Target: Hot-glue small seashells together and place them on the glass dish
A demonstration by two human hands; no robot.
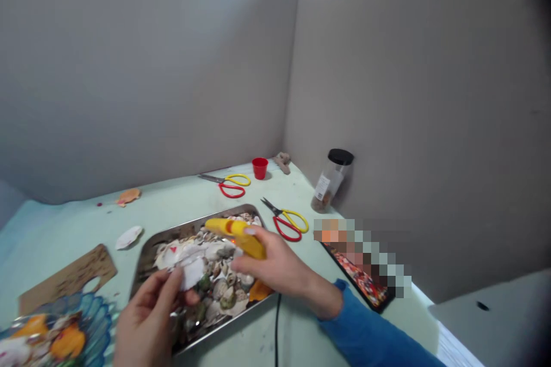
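My left hand (148, 309) pinches a thin white piece (193, 273) between thumb and fingers; whether it is shell or felt I cannot tell. In my right hand (275, 261) is a yellow hot glue gun (228, 228), its nozzle pointing left, above the tray. Below both hands a metal tray (226, 324) holds many seashells (228, 295), white pieces and a bit of orange. A black cord (278, 327) runs down from near my right wrist over the tabletop.
Scissors (232, 183) and a second pair of scissors (288, 223) lie behind the tray. Around stand a red cup (260, 168) and a black-lidded jar (331, 180). A brown board (69, 281), a blue dish (97, 318) and a white shell (129, 237) are left. Walls enclose the table.
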